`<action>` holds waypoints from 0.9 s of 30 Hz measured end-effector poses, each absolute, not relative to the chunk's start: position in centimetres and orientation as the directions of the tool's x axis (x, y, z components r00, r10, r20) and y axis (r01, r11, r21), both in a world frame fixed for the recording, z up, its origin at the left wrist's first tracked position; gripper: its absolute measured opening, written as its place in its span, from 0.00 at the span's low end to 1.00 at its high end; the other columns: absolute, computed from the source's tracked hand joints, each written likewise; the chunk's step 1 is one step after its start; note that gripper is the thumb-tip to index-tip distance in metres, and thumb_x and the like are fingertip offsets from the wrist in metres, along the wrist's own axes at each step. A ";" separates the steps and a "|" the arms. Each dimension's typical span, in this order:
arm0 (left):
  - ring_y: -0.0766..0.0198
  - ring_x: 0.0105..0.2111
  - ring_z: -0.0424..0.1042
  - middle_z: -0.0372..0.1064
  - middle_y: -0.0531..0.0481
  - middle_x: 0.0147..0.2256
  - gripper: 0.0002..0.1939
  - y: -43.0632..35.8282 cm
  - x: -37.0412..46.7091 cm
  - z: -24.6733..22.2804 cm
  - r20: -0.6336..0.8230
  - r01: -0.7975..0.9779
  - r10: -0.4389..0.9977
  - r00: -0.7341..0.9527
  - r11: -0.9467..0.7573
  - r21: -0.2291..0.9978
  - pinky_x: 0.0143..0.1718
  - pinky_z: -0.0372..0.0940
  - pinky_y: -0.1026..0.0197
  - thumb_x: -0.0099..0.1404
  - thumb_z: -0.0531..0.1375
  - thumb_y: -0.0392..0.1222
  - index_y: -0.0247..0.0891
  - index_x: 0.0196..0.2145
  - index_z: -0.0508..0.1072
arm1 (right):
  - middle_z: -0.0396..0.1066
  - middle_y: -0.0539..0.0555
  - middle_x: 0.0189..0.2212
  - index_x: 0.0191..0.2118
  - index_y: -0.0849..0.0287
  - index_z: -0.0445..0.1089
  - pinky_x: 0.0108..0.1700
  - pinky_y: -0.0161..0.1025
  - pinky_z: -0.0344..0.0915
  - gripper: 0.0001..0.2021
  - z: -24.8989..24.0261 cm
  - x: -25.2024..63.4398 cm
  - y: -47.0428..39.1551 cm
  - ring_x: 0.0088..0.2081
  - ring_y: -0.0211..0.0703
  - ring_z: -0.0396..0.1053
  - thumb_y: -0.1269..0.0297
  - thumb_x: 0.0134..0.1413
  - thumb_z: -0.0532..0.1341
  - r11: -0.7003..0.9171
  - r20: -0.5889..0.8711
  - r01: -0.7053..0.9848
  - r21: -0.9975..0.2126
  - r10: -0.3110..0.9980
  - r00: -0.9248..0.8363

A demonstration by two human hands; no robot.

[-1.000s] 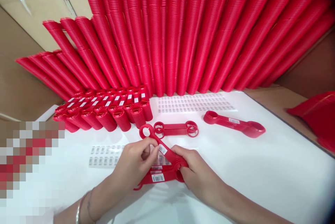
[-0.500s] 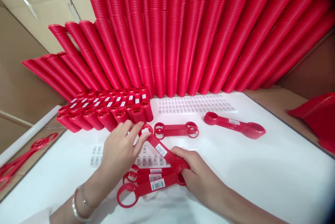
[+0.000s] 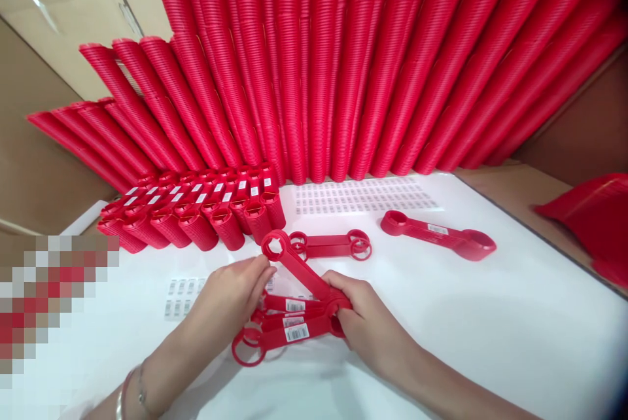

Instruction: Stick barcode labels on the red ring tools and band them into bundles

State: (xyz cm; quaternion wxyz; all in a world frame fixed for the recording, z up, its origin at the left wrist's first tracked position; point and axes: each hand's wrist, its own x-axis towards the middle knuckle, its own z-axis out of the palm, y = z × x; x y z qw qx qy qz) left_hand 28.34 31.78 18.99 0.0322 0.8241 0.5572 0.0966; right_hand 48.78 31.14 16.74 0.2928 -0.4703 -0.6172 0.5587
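Observation:
My right hand (image 3: 366, 309) is closed round one end of a fanned bunch of red plastic strips with ring ends (image 3: 307, 335). Several lower strips in the bunch carry white barcode labels (image 3: 296, 332). The upper part (image 3: 299, 266) slants up to the left, with no label showing on its face. My left hand (image 3: 240, 286) is closed, fingers pressed together, at the ring end of a labelled strip (image 3: 282, 303) just below that upper part. Its fingers partly hide this ring. A sheet of barcode labels (image 3: 182, 299) lies under and beside my left hand.
Behind stand tall columns of nested red pieces (image 3: 324, 67). Shorter labelled stacks (image 3: 210, 210) stand at the left. A small red stack (image 3: 326, 245) and a labelled one (image 3: 436, 233) lie on the white table (image 3: 481, 328). Another label sheet (image 3: 363, 196) lies farther back.
My left hand has moved down from the top ring, bringing a labelled strip towards the lower ones. An unlabelled face now shows on the upper part. My right hand keeps its grip.

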 end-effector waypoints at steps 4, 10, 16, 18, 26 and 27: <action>0.55 0.29 0.68 0.65 0.50 0.30 0.07 32.1 28.1 18.3 0.006 0.946 0.947 0.322 -0.322 0.042 0.25 0.56 0.61 0.68 0.48 0.36 0.39 0.36 0.64 | 0.63 0.49 0.23 0.27 0.61 0.61 0.26 0.31 0.54 0.13 16.2 48.7 31.3 0.26 0.36 0.61 0.79 0.36 0.44 -0.038 -0.164 0.314 -0.949 0.907 -0.387; 0.56 0.34 0.67 0.62 0.48 0.40 0.08 32.2 27.9 17.8 0.023 0.902 0.910 0.415 -0.414 0.124 0.28 0.59 0.60 0.66 0.47 0.34 0.38 0.37 0.66 | 0.65 0.49 0.24 0.26 0.60 0.60 0.26 0.31 0.55 0.11 16.2 49.0 31.6 0.27 0.36 0.62 0.79 0.36 0.44 -0.026 -0.176 0.349 -0.937 0.898 -0.404; 0.61 0.25 0.63 0.60 0.51 0.29 0.11 32.0 28.0 18.5 0.045 0.850 0.919 0.393 -0.381 0.363 0.26 0.56 0.61 0.66 0.45 0.36 0.38 0.28 0.64 | 0.63 0.49 0.23 0.26 0.60 0.59 0.24 0.31 0.51 0.11 16.0 49.8 32.2 0.24 0.35 0.59 0.78 0.37 0.44 -0.035 -0.202 0.402 -0.915 0.902 -0.381; 0.62 0.24 0.61 0.60 0.53 0.26 0.10 31.8 28.2 19.1 0.045 0.790 0.932 0.361 -0.331 0.516 0.25 0.54 0.63 0.66 0.48 0.39 0.38 0.28 0.64 | 0.63 0.49 0.23 0.27 0.60 0.61 0.25 0.31 0.52 0.12 16.0 49.9 32.2 0.24 0.35 0.59 0.78 0.37 0.44 -0.026 -0.196 0.410 -0.912 0.906 -0.376; 0.67 0.20 0.55 0.55 0.57 0.19 0.11 31.2 30.2 20.2 -0.041 0.400 0.958 0.284 -0.080 0.913 0.20 0.50 0.67 0.65 0.53 0.46 0.36 0.29 0.66 | 0.66 0.49 0.25 0.27 0.61 0.61 0.28 0.31 0.54 0.13 17.2 49.0 31.4 0.27 0.36 0.62 0.80 0.37 0.45 0.046 -0.121 0.365 -0.930 0.899 -0.421; 0.67 0.19 0.54 0.53 0.58 0.18 0.11 31.3 30.3 20.1 -0.047 0.366 0.960 0.276 -0.060 0.929 0.19 0.49 0.67 0.64 0.53 0.45 0.36 0.29 0.66 | 0.65 0.49 0.25 0.27 0.61 0.61 0.28 0.31 0.55 0.13 17.3 48.9 31.2 0.27 0.36 0.62 0.80 0.36 0.45 0.046 -0.115 0.347 -0.937 0.895 -0.431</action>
